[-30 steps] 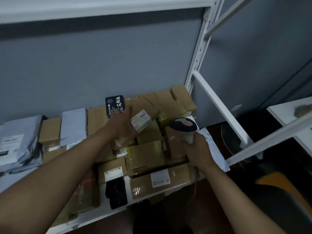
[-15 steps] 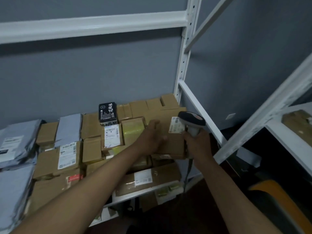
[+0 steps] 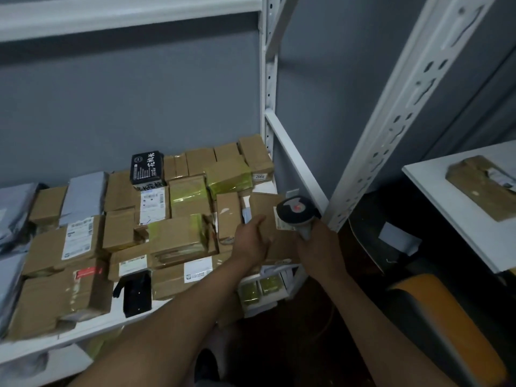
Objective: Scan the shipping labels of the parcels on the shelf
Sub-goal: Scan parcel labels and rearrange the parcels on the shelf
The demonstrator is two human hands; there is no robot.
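left hand (image 3: 251,241) holds parcel (image 3: 265,216); right hand (image 3: 321,244) grips scanner (image 3: 297,212).

Orange-and-black seat (image 3: 446,325) stands near white table (image 3: 458,219).
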